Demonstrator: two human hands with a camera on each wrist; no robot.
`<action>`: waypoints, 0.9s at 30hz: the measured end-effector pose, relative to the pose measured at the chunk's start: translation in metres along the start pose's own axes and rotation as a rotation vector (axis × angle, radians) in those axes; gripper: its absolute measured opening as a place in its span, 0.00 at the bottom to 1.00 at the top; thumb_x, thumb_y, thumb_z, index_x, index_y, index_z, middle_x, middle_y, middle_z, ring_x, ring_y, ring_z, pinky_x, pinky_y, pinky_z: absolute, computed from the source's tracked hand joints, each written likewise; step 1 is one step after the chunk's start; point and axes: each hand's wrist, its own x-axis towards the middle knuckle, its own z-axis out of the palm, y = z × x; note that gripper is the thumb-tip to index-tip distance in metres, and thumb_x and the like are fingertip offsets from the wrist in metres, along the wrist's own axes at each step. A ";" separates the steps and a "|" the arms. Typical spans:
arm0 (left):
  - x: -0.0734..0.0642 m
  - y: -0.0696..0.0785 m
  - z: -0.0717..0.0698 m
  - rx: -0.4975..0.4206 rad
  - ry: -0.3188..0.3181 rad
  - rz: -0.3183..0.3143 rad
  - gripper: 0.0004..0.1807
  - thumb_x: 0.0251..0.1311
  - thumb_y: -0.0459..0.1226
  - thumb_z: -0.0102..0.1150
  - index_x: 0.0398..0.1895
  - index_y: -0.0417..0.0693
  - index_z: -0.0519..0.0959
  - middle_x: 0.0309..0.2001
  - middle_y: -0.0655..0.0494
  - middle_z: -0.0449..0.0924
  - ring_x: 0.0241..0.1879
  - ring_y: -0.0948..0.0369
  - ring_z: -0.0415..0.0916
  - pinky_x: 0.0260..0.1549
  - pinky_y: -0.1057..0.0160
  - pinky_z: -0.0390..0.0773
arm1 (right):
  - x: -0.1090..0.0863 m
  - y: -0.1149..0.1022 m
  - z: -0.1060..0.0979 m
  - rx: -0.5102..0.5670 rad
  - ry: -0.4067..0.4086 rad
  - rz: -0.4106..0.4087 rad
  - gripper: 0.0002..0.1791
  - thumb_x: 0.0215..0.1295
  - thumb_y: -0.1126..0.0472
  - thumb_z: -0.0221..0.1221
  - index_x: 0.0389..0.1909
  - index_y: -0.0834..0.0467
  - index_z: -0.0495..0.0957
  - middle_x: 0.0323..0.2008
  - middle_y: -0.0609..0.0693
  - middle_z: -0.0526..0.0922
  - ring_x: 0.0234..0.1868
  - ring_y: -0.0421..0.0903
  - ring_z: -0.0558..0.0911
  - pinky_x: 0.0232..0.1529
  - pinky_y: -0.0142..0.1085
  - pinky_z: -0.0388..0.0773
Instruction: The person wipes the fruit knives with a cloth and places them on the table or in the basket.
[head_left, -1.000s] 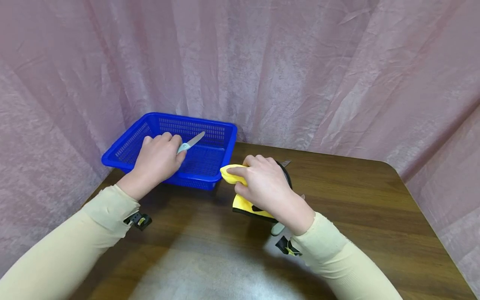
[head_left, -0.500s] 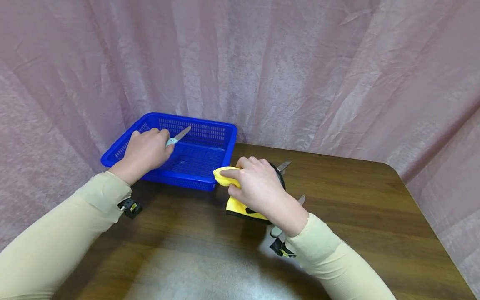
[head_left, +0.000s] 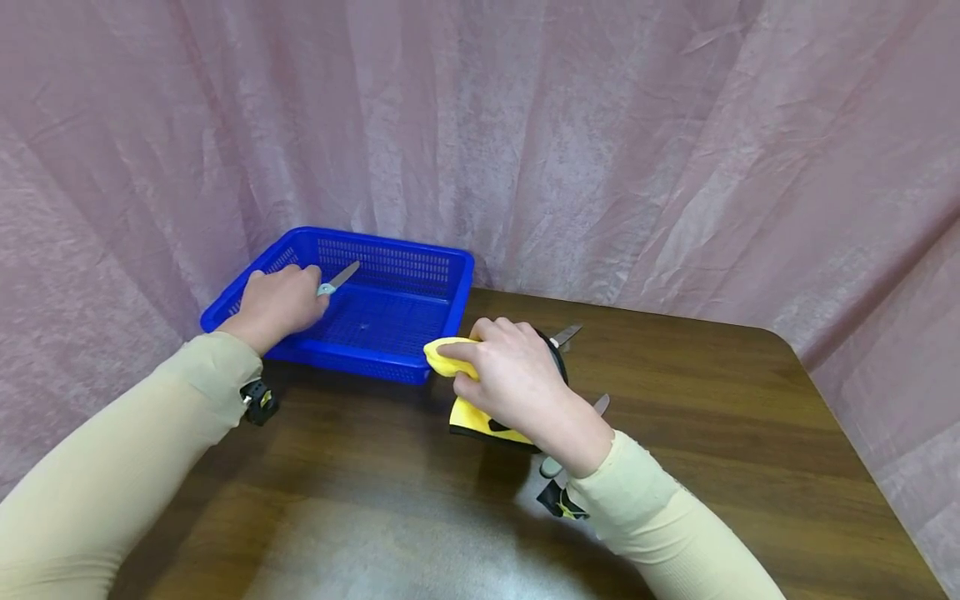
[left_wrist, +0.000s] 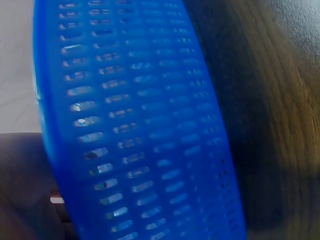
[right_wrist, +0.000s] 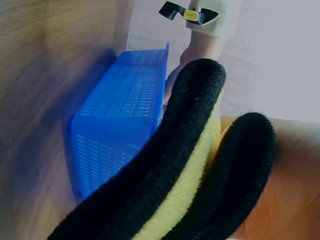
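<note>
My left hand [head_left: 281, 302] grips a small knife [head_left: 344, 276] by its pale blue handle, the blade pointing up and to the right. Hand and knife are over the left part of a blue plastic basket [head_left: 390, 367]; the left wrist view shows mostly the basket's slotted wall [left_wrist: 145, 120], with part of the hand behind it. To the right of the basket, my right hand [head_left: 517, 375] holds a folded yellow cloth [head_left: 480, 419] with black edging, bunched between thumb and fingers. In the right wrist view the cloth's black border [right_wrist: 195, 105] fills the foreground.
Behind the right hand a second knife [head_left: 567, 335] lies on the wooden table [head_left: 712, 400]. Another knife [head_left: 551, 467] with a grey-green handle lies partly hidden under the right wrist. A pink curtain [head_left: 562, 150] hangs at the table's far edge.
My left hand has carried the knife leftward across the basket, and the knife sits slightly lower than half a second ago. The right hand, with the cloth, has shifted a little left.
</note>
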 end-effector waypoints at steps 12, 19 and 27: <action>0.008 -0.018 0.008 -0.026 -0.157 -0.048 0.14 0.75 0.40 0.57 0.46 0.34 0.78 0.41 0.36 0.82 0.42 0.38 0.79 0.43 0.30 0.79 | -0.004 0.001 0.004 0.006 -0.007 -0.009 0.20 0.71 0.54 0.70 0.62 0.39 0.90 0.44 0.49 0.87 0.41 0.50 0.81 0.45 0.46 0.78; 0.010 -0.024 0.011 -0.031 -0.216 -0.072 0.14 0.75 0.41 0.58 0.42 0.35 0.79 0.39 0.37 0.80 0.42 0.39 0.77 0.44 0.31 0.79 | -0.010 0.004 0.004 0.002 0.007 -0.006 0.21 0.70 0.55 0.70 0.62 0.39 0.91 0.44 0.50 0.87 0.42 0.51 0.82 0.47 0.48 0.78; 0.012 -0.024 0.013 -0.039 -0.275 -0.107 0.14 0.75 0.40 0.56 0.34 0.38 0.79 0.37 0.38 0.80 0.41 0.39 0.77 0.46 0.32 0.78 | -0.013 0.008 0.001 -0.006 0.010 -0.003 0.21 0.69 0.56 0.70 0.62 0.40 0.91 0.45 0.49 0.87 0.42 0.51 0.82 0.47 0.47 0.79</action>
